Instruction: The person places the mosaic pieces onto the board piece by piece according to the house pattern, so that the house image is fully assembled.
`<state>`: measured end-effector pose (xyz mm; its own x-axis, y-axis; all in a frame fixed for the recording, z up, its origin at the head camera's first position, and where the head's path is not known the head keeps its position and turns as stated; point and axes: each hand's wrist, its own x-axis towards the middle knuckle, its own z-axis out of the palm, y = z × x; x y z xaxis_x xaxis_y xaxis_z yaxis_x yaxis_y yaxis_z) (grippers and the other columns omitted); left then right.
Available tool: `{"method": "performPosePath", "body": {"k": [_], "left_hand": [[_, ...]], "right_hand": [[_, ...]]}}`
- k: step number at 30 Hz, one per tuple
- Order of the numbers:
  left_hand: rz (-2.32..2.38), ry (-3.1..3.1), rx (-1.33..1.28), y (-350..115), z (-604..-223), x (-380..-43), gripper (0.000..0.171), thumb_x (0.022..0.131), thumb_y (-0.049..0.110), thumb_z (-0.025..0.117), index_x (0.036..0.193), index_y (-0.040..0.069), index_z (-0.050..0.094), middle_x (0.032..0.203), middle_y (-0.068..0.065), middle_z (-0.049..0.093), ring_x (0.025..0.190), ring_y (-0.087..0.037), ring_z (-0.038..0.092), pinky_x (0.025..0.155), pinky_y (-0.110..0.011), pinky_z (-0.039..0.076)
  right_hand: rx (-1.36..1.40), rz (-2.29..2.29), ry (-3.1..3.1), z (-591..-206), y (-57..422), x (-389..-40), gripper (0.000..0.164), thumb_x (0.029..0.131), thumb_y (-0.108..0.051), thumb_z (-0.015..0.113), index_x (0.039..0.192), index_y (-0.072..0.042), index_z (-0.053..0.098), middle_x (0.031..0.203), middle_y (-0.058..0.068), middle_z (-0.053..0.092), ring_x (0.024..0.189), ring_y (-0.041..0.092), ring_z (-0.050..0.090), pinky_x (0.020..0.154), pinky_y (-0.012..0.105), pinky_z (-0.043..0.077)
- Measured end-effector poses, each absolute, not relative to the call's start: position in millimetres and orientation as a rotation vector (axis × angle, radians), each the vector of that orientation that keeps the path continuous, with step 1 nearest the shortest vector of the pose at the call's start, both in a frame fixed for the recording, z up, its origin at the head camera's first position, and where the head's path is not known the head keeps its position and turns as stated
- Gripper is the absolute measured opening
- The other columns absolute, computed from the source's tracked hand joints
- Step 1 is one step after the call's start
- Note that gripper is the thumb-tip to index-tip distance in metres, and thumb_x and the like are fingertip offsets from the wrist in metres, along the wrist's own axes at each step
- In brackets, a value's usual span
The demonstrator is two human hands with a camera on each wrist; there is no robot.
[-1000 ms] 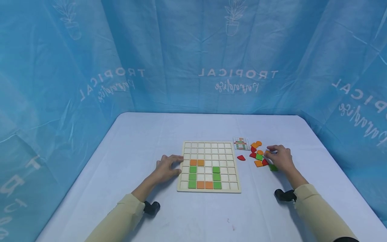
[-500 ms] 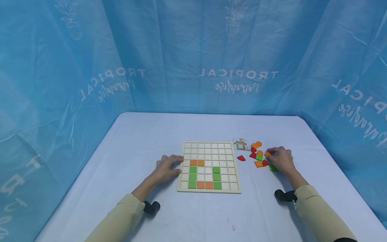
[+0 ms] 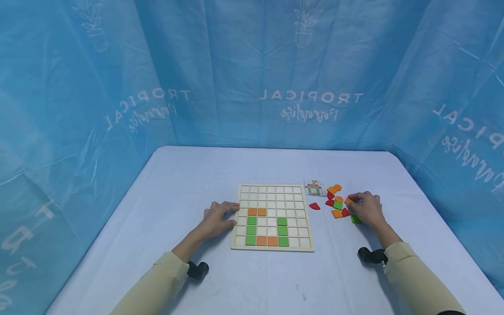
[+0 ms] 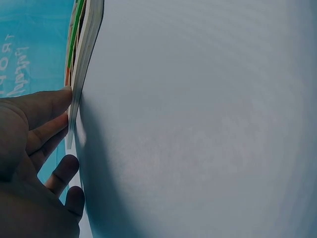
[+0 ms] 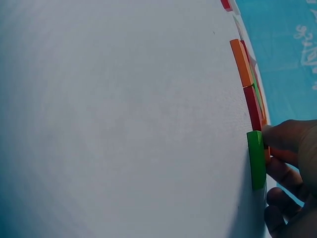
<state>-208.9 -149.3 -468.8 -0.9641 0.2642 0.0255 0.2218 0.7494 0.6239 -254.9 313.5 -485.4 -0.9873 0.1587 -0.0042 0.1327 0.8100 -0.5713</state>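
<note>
A pale square grid board [image 3: 271,197] lies on the table with green and orange square tiles in some of its cells. At the board's left edge, my left hand [image 3: 214,219] rests its thumb and fingertips; in the left wrist view the thumb [image 4: 52,104] touches the board's side [image 4: 85,59]. To the right of the board, my right hand [image 3: 367,207] pinches an orange tile [image 3: 348,200] between thumb and fingers. Under that hand lies a green tile [image 3: 355,218], partly hidden; it stands out in the right wrist view as a green block [image 5: 256,159].
Beside the right hand are loose pieces: an orange disc [image 3: 339,199], an orange square [image 3: 337,214], a green tile [image 3: 337,205] and several red wedges. One red wedge [image 3: 314,206] sits apart, nearer the board. A printed pattern card [image 3: 315,187] lies at the board's upper right corner.
My right hand has shifted very slightly, and the orange tile at its fingertips shows more plainly than a second ago. The left hand and the board have stayed put.
</note>
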Motion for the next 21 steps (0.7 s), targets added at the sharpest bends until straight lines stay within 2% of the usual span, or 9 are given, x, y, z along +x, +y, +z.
{"method": "performPosePath", "body": {"k": [10, 16, 21], "left_hand": [[0.999, 2.886, 0.408, -150, -469, -211, 0.045, 0.082, 0.015, 0.075, 0.125, 0.012, 0.063, 0.135, 0.000, 0.055, 0.097, -0.017, 0.040, 0.083, -0.043, 0.027], [0.985, 2.888, 0.389, -149, -468, -211, 0.045, 0.082, 0.016, 0.075, 0.126, 0.012, 0.063, 0.135, -0.001, 0.055, 0.096, -0.017, 0.040, 0.083, -0.043, 0.028], [0.981, 2.885, 0.376, -148, -469, -210, 0.046, 0.082, 0.016, 0.075, 0.126, 0.012, 0.063, 0.135, -0.001, 0.055, 0.096, -0.017, 0.040, 0.083, -0.043, 0.028]], "right_hand": [[-0.117, 0.956, -2.901, -474, 302, -252, 0.035, 0.089, -0.016, 0.065, 0.119, 0.004, 0.064, 0.121, 0.026, 0.047, 0.112, 0.042, 0.033, 0.081, 0.051, 0.038], [0.022, 1.008, -2.868, -464, 266, -244, 0.032, 0.087, -0.012, 0.069, 0.115, 0.003, 0.067, 0.113, 0.020, 0.053, 0.106, 0.037, 0.037, 0.076, 0.042, 0.043], [0.236, 1.030, -2.808, -462, 228, -238, 0.030, 0.083, -0.008, 0.073, 0.112, -0.001, 0.071, 0.102, 0.014, 0.061, 0.098, 0.031, 0.040, 0.075, 0.041, 0.037]]}}
